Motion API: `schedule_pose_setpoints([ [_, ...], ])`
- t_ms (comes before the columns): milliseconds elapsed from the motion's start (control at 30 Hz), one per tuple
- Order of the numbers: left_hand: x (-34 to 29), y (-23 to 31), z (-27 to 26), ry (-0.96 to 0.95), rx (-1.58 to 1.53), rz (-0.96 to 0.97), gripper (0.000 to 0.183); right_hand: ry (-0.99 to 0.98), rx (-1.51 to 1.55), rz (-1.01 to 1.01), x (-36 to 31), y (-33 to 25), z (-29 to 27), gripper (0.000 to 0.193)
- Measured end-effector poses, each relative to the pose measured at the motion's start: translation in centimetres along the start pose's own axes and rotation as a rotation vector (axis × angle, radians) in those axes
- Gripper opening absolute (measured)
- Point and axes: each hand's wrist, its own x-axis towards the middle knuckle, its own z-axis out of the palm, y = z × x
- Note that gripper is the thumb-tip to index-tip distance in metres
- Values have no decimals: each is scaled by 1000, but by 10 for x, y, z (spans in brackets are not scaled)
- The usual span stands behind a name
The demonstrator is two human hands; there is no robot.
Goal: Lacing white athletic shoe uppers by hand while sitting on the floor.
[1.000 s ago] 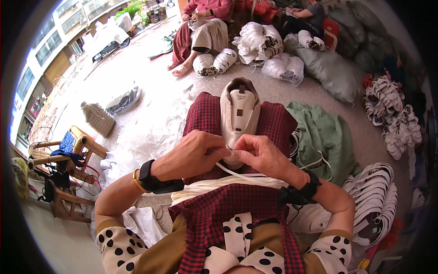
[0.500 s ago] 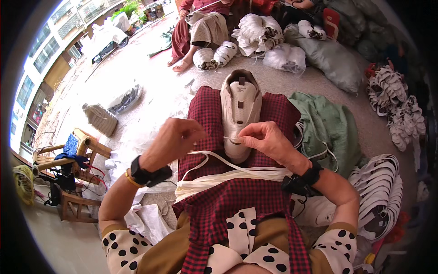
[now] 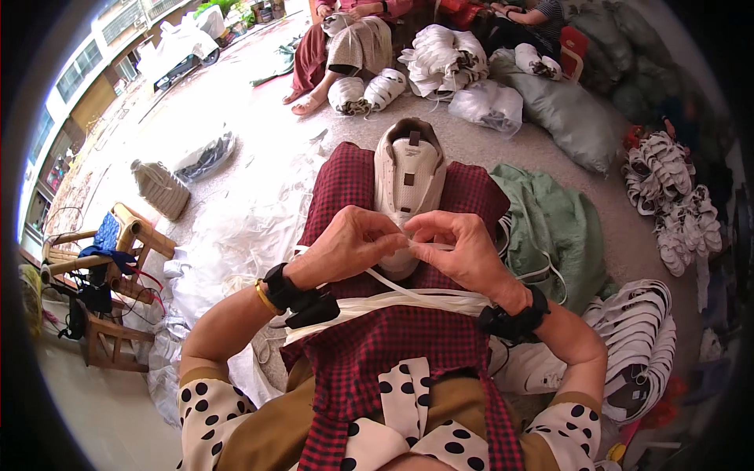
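1. On the middle of a red checked cloth (image 3: 369, 345) across the lap: a cream shoe upper (image 3: 408, 177), smooth and moulded, toe pointing away, small dark patches down its centre.
2. Left hand (image 3: 349, 243) curled at the near end of the shoe upper, fingertips pressed together, pinching a flat white lace (image 3: 393, 279).
3. Right hand (image 3: 459, 251) just beside, fingertips touching the left's, pinching the same lace where it meets the shoe.
4. Looping below both hands: a bundle of flat white laces (image 3: 408, 300), ribbon-like, lying across the cloth from wrist to wrist.
5. Black bands on both wrists; beside the left one, a gold bangle (image 3: 261, 298).
6. At the cloth's right edge: crumpled green fabric (image 3: 550, 228); beyond it, on the floor, a stacked fan of white shoe pieces (image 3: 640, 330).
7. At the cloth's left edge: a heap of thin white plastic wrap (image 3: 243, 235), then a bamboo chair (image 3: 118, 251).
8. On the far floor: bulging grey sacks (image 3: 565, 110) and white bundles (image 3: 440, 59) beside seated people.
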Motion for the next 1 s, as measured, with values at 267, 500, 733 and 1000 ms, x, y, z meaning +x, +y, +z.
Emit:
schedule_pose_setpoints([
  [267, 8, -18, 8, 50, 55, 101, 22, -80, -173, 99, 10, 24, -13, 18],
  [500, 36, -47, 8, 291, 65, 26, 21, 143, -329, 30, 32, 54, -16, 18],
  [733, 44, -64, 10, 308, 64, -34, 16, 148, -385, -28, 34, 62, -13, 17],
  [1000, 44, -66, 10, 303, 33, -18, 16, 188, -370, 0, 33, 64, -9, 17],
])
